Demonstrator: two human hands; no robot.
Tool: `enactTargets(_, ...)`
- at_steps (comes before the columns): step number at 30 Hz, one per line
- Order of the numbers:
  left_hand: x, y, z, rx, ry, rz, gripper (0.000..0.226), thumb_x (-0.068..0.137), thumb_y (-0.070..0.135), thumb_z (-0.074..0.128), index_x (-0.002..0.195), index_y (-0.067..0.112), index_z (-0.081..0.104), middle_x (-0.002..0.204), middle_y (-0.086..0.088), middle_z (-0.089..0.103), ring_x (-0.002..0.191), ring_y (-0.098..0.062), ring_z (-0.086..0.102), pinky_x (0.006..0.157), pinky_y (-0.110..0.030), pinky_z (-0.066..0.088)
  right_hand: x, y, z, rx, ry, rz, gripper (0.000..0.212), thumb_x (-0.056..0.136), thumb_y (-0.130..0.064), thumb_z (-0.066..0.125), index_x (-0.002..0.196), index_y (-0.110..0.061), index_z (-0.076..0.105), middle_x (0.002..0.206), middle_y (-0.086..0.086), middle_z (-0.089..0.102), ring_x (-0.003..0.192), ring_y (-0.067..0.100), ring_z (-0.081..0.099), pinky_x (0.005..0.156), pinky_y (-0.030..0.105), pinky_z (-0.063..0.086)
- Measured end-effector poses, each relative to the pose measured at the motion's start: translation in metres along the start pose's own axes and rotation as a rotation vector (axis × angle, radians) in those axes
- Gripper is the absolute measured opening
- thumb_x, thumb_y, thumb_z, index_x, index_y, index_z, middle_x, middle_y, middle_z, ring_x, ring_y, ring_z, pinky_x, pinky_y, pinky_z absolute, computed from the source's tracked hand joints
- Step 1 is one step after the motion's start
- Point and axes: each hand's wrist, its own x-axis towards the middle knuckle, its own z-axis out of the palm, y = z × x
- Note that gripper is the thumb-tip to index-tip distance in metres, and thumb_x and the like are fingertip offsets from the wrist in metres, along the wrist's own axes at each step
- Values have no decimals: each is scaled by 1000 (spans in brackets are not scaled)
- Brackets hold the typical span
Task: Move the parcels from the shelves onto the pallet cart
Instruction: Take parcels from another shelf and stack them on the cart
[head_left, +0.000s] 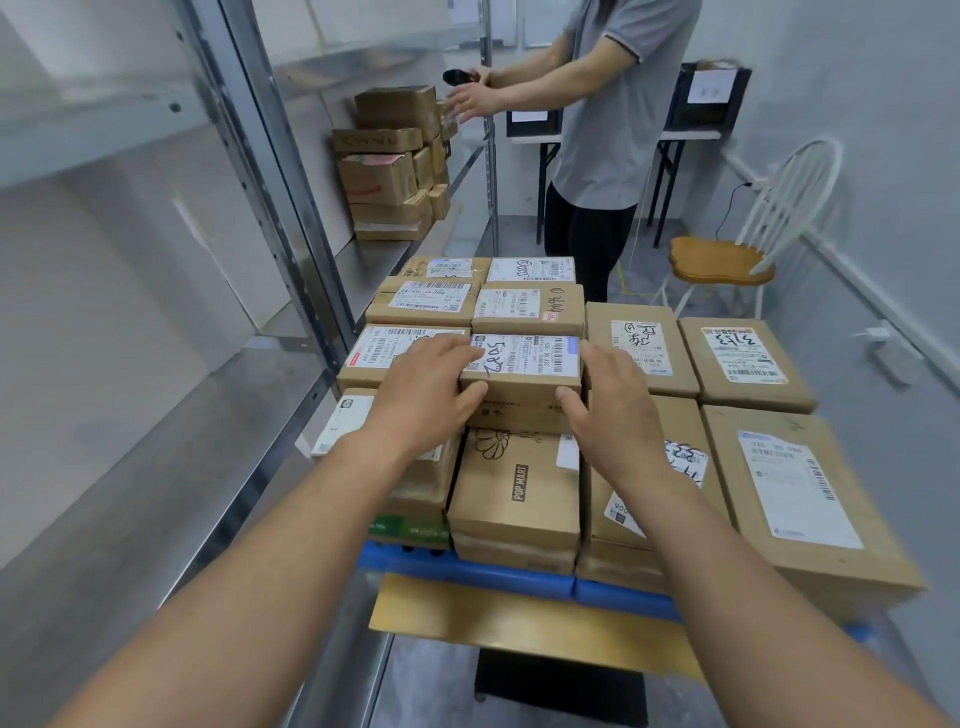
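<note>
Parcel (524, 387) atop boxes (519, 493) on pallet cart (467, 569) beside steel shelves (156, 415), fingers of left hand (421, 395) and right hand (618, 415) around it

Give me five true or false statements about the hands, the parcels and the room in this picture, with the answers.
1. The left hand and right hand both hold the small brown cardboard parcel with a white handwritten label. True.
2. The grey metal shelf holds no parcels. False: a stack of brown cardboard boxes sits on it farther back.
3. The blue pallet cart already carries many parcels. True.
4. The white spindle-back chair with a brown seat stands left of the cart. False: it stands to the right, by the wall.
5. A second person in a grey shirt stands beyond the cart. True.
</note>
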Motion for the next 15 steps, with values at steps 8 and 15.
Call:
enactTargets(8,-62,10,-15,100,198,135,41,86,37,48,113,13,66,120,-8,63,110,-30,58,94,-42,42,-41,-48,-6,-161,180,-313,40,82,-24,44,106,-3,68,112,21,64,96,39,63,80,46,53)
enactTargets(15,-142,1,-13,99,330,39,49,82,40,46,117,10,63,121,-9,61,112,-21,47,93,-43,44,-92,-84,-8,-171,185,-475,32,74,-21,64,102,-6,71,111,17,65,93,34,64,75,42,53)
